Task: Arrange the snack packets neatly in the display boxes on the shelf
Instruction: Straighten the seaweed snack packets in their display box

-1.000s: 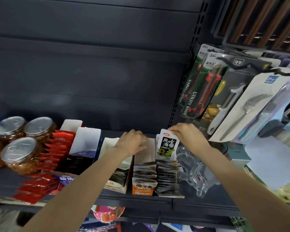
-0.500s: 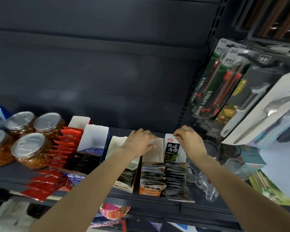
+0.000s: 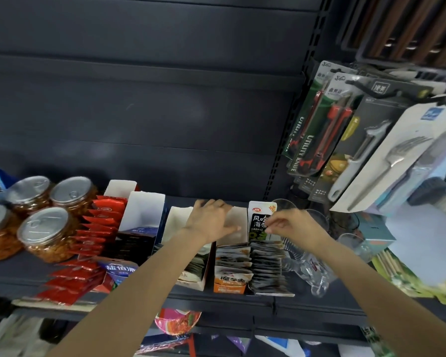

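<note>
While the black snack packet [image 3: 259, 220] stands upright at the back of its display box [image 3: 270, 292], the right hand [image 3: 295, 224] is just beside it, fingers curled, maybe pinching its edge; I cannot tell; the left hand [image 3: 211, 219] rests flat and open on the next box [image 3: 229, 286].

jars [image 3: 46, 233] left of boxes [image 3: 142, 222] (on shelf [image 3: 319, 302])

Glossy foil snack packets [image 3: 265, 264] in matt white cardboard display boxes [image 3: 142, 212]; metal-lidded clear plastic jars [image 3: 46, 235]; matt dark metal shelf [image 3: 319, 302].
</note>
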